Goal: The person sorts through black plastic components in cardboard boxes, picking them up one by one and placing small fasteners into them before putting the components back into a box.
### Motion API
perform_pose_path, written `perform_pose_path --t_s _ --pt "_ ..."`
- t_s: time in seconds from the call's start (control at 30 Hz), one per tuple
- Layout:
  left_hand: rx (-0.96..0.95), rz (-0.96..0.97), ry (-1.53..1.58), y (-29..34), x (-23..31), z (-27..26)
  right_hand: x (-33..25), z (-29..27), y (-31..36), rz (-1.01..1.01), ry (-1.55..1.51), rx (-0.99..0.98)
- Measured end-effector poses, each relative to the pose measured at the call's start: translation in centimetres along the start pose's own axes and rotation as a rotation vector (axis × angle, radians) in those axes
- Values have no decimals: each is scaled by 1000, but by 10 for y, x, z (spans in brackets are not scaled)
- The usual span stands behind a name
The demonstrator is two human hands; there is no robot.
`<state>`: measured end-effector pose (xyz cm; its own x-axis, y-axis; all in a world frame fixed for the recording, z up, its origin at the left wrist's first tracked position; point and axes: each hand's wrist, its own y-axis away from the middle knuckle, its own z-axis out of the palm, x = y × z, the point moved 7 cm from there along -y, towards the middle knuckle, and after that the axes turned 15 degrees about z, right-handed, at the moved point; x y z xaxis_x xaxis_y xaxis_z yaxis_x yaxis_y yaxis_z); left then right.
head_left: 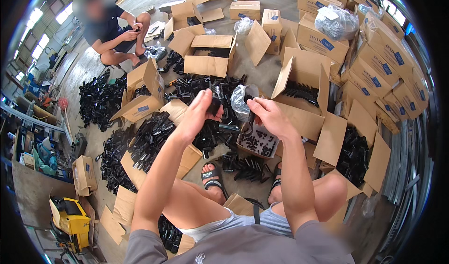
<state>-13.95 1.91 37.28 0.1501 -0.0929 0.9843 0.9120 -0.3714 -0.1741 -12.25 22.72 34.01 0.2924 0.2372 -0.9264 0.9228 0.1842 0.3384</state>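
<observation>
Big warehouse-type space with a bare grey concrete floor [276,72], pretty much buried in open cardboard boxes [208,53] and flattened cardboard. Sealed cartons [374,63] are stacked up along the right side, next to some metal rails [407,170]. Daylight pours in through windows [37,39] high on the left wall. There's a yellow machine [70,219] down at lower left, and another person [112,30] squats at the back.
</observation>
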Motion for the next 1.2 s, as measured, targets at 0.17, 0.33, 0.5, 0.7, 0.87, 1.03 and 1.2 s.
perform_pose_path --t_s 0.17,0.33,0.5,0.7,0.87,1.03,1.2 --pt "-296 7 -202 16 -5 29 5 16 10 -14 -328 -46" --pt "-199 -89 -73 26 -28 29 23 33 -4 55 -589 -2" --pt "-203 -180 -219 21 -39 23 43 36 -17 73 -609 178" --pt "-254 -211 -338 16 -47 21 49 41 -17 136 -535 148" --pt "-280 -177 -355 8 -63 12 55 39 -24 139 -730 -93" --pt "-254 -216 -455 9 -42 0 53 46 -26 62 -613 -115" --pt "-211 -210 -454 4 -35 -5 45 42 -27 -34 -549 -54"
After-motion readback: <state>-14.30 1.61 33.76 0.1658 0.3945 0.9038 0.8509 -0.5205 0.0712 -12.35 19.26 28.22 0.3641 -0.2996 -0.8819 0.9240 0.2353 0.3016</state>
